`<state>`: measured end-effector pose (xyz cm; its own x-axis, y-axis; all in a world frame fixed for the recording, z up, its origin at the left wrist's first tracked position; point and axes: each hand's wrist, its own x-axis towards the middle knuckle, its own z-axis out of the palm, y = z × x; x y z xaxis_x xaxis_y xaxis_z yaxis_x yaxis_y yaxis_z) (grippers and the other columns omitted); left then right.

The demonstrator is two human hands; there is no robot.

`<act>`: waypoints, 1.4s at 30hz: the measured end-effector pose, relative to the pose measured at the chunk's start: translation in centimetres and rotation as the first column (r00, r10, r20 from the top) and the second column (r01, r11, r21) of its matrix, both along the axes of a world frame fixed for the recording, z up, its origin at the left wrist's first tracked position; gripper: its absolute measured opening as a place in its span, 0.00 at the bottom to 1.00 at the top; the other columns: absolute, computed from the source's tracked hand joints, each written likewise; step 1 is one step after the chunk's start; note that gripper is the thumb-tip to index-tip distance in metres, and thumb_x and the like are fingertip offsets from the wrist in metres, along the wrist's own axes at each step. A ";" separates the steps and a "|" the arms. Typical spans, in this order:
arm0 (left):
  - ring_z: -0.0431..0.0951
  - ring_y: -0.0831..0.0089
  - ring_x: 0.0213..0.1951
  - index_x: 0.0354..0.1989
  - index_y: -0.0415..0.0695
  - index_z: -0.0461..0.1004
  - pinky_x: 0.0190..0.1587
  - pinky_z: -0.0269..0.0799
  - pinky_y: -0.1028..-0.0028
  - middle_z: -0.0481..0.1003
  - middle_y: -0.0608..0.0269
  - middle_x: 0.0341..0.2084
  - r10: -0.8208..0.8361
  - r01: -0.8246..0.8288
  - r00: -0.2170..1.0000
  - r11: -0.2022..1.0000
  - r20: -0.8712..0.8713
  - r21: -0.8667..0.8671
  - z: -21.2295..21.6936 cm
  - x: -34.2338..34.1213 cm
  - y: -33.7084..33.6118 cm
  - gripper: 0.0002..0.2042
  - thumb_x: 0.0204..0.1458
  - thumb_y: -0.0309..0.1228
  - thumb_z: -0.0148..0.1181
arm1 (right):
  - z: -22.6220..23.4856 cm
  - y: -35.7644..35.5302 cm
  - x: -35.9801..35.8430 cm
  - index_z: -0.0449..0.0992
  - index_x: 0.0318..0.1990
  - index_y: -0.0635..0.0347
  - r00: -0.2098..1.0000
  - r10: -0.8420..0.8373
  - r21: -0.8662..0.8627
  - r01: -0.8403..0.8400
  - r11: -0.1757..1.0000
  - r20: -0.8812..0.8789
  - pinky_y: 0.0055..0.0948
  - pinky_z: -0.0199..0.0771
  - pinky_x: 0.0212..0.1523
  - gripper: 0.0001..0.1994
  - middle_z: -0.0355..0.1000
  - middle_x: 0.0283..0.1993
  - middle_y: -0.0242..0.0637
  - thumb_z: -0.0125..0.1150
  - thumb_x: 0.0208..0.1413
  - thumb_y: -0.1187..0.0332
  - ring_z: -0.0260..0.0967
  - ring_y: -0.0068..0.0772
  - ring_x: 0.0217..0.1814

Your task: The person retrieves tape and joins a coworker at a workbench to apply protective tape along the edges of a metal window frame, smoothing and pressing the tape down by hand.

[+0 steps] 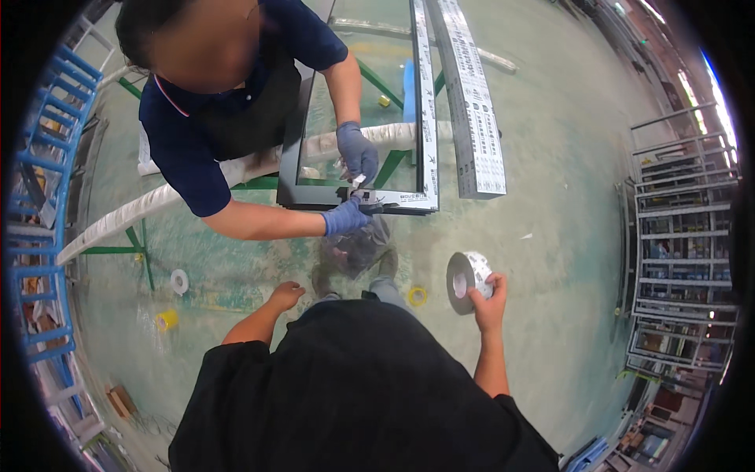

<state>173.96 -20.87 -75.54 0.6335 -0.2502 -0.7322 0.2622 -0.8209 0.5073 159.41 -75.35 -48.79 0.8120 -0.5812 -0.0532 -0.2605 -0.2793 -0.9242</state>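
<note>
Tape roll (473, 271) pinched in right grip (489, 305), left grip (285, 296) half-spread, over worn green floor (558, 291) between racks (684, 212).

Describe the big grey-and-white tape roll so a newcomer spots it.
Find the black rectangular frame, then look down-right to the person's bare right hand. It grips the big grey-and-white tape roll. Unlike the small yellow tape ring on the green-grey floor nearby, this one is wide and hand-held.

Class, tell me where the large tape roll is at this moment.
In the head view, the large tape roll is right of centre, in the person's right hand, below the near end of the wrapped beam in the picture.
</note>
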 end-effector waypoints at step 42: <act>0.87 0.50 0.54 0.55 0.36 0.85 0.59 0.78 0.59 0.86 0.40 0.49 0.622 -0.623 0.780 0.782 0.068 -0.015 3.4 -10.8 -13.4 0.25 0.62 0.46 0.62 | 0.1 -15.9 36.4 0.68 0.76 0.53 0.929 0.310 -0.877 -0.312 0.365 -0.202 0.65 0.48 0.81 0.42 0.68 0.77 0.43 0.75 0.58 0.46 0.57 0.51 0.84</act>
<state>163.12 -34.28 -72.12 0.6954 0.2209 -0.6838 0.6841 -0.4948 0.5358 195.81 -91.22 -48.73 0.9464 -0.0073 0.3228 0.0285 -0.9940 -0.1059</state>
